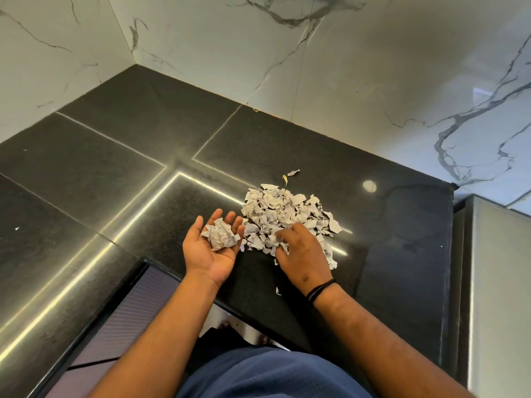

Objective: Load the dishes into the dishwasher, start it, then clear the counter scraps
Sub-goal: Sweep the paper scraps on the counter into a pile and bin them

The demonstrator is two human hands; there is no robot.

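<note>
A heap of torn, crumpled paper scraps [283, 214] lies on the black stone counter [120, 156]. My left hand [208, 251] is held palm up at the heap's left edge, fingers straight, with a crumpled wad of scraps [221, 234] lying in the palm. My right hand [304, 254] lies palm down on the near side of the heap, its fingers curled into the scraps. One loose scrap [293, 172] and a small yellow bit [285, 179] lie just beyond the heap. A tiny scrap [278, 291] sits near my right wrist.
White marble-patterned walls [344, 67] close the counter at the back and left, forming a corner. A steel-grey appliance side [500, 282] stands past the counter's right end. A ribbed grey cabinet front [126, 320] runs below the counter's near edge.
</note>
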